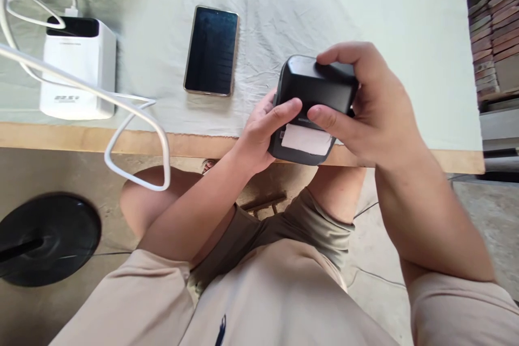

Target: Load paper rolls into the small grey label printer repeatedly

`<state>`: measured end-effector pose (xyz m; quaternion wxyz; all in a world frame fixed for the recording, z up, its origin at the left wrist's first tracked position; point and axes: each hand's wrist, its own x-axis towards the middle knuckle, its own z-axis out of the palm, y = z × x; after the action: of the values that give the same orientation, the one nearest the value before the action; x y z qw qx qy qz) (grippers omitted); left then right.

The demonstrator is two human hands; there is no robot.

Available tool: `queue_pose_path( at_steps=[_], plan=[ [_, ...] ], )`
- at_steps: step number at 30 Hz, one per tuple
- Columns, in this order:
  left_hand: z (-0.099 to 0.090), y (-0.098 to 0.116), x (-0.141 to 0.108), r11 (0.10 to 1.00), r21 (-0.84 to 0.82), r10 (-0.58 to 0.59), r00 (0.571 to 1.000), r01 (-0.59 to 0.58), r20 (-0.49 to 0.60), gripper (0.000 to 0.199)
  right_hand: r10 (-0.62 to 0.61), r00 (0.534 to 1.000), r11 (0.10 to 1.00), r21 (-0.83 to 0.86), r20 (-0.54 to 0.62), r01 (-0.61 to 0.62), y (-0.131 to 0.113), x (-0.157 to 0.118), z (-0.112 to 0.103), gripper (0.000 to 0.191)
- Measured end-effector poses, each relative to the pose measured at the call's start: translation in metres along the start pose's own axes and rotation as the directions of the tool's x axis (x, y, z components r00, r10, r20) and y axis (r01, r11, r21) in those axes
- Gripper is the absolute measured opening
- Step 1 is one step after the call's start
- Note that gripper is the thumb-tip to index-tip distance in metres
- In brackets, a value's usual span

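Observation:
Both hands hold a small black label printer (318,92) above the table's front edge. A strip of white paper (307,139) shows at the printer's near end. My left hand (263,132) grips its left side, thumb lying on the top face; the other fingers are hidden underneath. My right hand (371,102) is closed round the right side, with the thumb on top beside the lettering and a finger bent over the far edge. A smartphone (212,51) with a dark screen lies on the cloth, left of the printer and apart from both hands.
At the left stands a white power bank (77,70) with a black top panel. A white cable (138,111) plugs into it and loops over the table edge. A pale cloth (385,5) covers the table. On the floor is a round black base (52,240); stacked bricks (492,16) stand at right.

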<state>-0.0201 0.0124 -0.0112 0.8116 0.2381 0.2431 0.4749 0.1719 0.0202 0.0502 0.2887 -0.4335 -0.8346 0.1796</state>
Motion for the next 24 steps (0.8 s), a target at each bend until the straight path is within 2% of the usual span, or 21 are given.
queue_pose_path(
  at_steps=[2, 5, 8, 12, 17, 21, 24],
  plan=[
    [0.006, 0.001, 0.001, 0.996, -0.074, -0.048, 0.998, 0.046, -0.030, 0.031, -0.028, 0.998, 0.999, -0.039, -0.050, 0.026, 0.003, -0.005, 0.001, 0.045],
    [0.012, 0.001, 0.005, 0.987, -0.133, -0.108, 0.981, 0.087, -0.160, 0.051, -0.072, 0.986, 0.994, -0.088, -0.150, 0.060, 0.007, -0.013, 0.000, 0.035],
    [0.014, 0.002, 0.007, 0.986, -0.132, -0.126, 0.964, 0.097, -0.233, 0.059, -0.043, 0.996, 0.997, -0.071, -0.076, 0.038, 0.007, -0.019, -0.005, 0.046],
    [0.014, 0.003, 0.008, 0.986, -0.106, -0.151, 0.967, 0.131, -0.206, 0.063, -0.002, 1.000, 0.992, -0.124, 0.017, 0.004, 0.002, -0.021, -0.010, 0.065],
    [0.015, 0.003, 0.010, 0.988, -0.097, -0.144, 0.957, 0.123, -0.251, 0.050, -0.006, 0.999, 0.991, -0.133, -0.048, 0.000, -0.007, -0.023, -0.009, 0.055],
    [0.016, 0.001, 0.010, 0.982, -0.121, -0.174, 0.957, 0.149, -0.234, 0.046, 0.142, 0.985, 0.979, -0.130, -0.101, -0.155, 0.002, -0.012, -0.013, 0.054],
    [0.013, 0.000, 0.008, 0.991, -0.091, -0.110, 0.991, 0.102, -0.081, 0.048, 0.317, 0.948, 0.929, -0.196, -0.015, -0.313, 0.016, -0.006, -0.015, 0.059]
  ],
)
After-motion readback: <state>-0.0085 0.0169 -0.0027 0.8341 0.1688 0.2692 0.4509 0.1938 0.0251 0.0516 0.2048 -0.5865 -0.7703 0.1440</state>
